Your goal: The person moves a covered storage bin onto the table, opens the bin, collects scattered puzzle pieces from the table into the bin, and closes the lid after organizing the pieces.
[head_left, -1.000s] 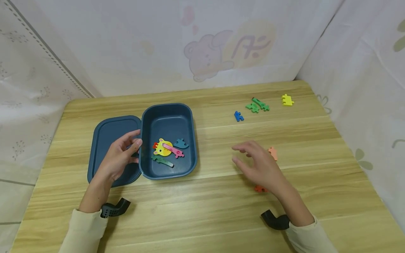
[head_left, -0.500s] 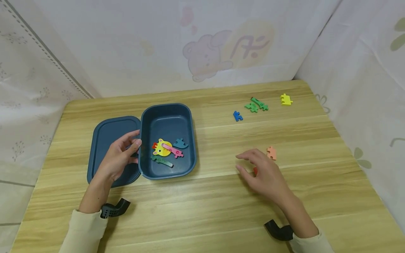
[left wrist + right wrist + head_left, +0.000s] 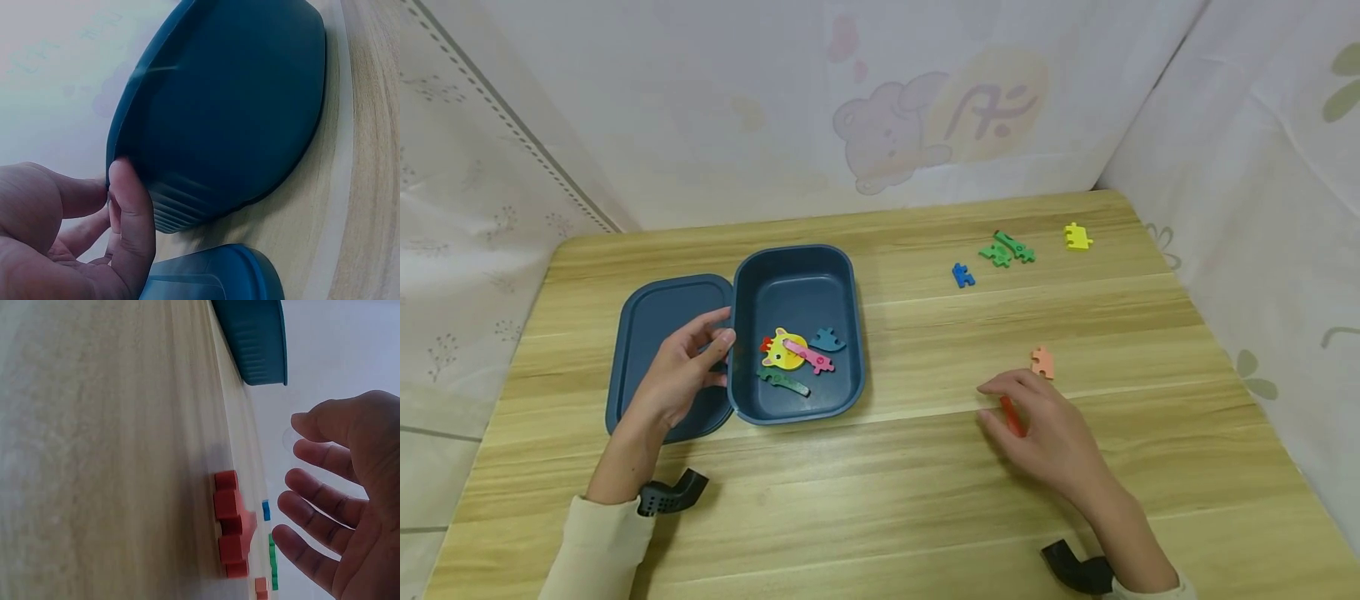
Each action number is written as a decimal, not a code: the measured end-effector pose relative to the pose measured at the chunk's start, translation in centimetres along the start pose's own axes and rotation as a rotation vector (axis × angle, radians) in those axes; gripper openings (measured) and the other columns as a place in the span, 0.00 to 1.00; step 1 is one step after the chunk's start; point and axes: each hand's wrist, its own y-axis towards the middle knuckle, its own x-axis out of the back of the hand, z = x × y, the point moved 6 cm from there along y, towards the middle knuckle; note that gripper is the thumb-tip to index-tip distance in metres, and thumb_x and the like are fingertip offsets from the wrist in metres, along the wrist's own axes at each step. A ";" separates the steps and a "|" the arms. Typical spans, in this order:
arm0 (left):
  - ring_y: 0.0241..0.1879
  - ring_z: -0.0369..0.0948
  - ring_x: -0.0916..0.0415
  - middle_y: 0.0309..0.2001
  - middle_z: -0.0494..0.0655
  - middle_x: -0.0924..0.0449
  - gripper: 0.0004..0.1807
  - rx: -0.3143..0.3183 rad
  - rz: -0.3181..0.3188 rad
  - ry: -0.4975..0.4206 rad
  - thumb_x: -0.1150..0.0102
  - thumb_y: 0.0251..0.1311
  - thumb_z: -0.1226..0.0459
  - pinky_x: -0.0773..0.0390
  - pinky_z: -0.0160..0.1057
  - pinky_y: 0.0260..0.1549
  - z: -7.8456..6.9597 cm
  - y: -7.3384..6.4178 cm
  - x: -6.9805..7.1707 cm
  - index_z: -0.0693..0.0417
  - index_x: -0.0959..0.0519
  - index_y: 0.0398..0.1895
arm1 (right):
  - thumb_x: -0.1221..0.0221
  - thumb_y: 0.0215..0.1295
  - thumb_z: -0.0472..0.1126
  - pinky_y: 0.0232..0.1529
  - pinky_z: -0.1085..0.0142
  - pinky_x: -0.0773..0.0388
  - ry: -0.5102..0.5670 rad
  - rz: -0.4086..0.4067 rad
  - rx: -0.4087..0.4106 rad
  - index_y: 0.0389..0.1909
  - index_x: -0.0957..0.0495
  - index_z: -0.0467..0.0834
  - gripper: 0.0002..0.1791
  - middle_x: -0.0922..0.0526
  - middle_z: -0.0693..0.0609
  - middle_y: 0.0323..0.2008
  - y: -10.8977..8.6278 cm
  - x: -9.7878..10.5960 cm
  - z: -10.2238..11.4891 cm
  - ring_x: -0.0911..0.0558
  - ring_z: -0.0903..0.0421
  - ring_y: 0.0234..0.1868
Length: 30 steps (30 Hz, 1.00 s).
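My left hand (image 3: 679,371) pinches the left rim of a dark blue box (image 3: 805,292) between thumb and fingers; the left wrist view shows the thumb and fingertips on that box wall (image 3: 231,112). Inside the box lie a yellow giraffe-head piece (image 3: 782,353), a pink piece (image 3: 814,358), a dark green piece (image 3: 786,382) and a teal piece (image 3: 827,339). My right hand (image 3: 1056,429) hovers with relaxed, spread fingers over a red puzzle piece (image 3: 1012,417), partly hidden by it. In the right wrist view, the red piece (image 3: 231,528) rests on the table, apart from the fingers.
A blue lid (image 3: 643,358) lies left of the box, partly under my left hand. An orange piece (image 3: 1042,363) lies just beyond my right hand. Farther back are a blue piece (image 3: 962,275), two green pieces (image 3: 1006,250) and a yellow piece (image 3: 1077,237).
My right hand has moved right and back toward me, to over the red piece, uncovering the orange piece. My left hand and the box stay in place.
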 end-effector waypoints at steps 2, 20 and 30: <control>0.46 0.36 0.29 0.48 0.34 0.27 0.35 0.000 0.000 0.002 0.48 0.81 0.54 0.13 0.32 0.35 0.0 0.0 0.0 0.50 0.43 0.85 | 0.24 0.60 0.39 0.42 0.58 0.16 -0.003 -0.003 0.002 0.48 0.13 0.48 0.15 0.15 0.56 0.49 -0.2 0.1 -0.1 0.17 0.56 0.47; 0.45 0.34 0.28 0.48 0.34 0.26 0.35 0.007 0.001 -0.016 0.48 0.82 0.55 0.13 0.32 0.35 -0.2 -0.1 -0.1 0.51 0.43 0.85 | 0.21 0.57 0.41 0.48 0.60 0.16 -0.032 0.022 -0.012 0.51 0.12 0.49 0.20 0.15 0.58 0.50 -1.7 0.9 -1.2 0.15 0.56 0.51; 0.45 0.34 0.27 0.48 0.34 0.26 0.35 0.010 0.000 -0.015 0.48 0.81 0.55 0.13 0.32 0.35 -0.2 -0.1 -0.1 0.50 0.43 0.85 | 0.20 0.56 0.41 0.43 0.52 0.14 -0.061 0.049 -0.014 0.54 0.13 0.48 0.23 0.15 0.56 0.50 -2.3 0.6 -1.6 0.14 0.55 0.49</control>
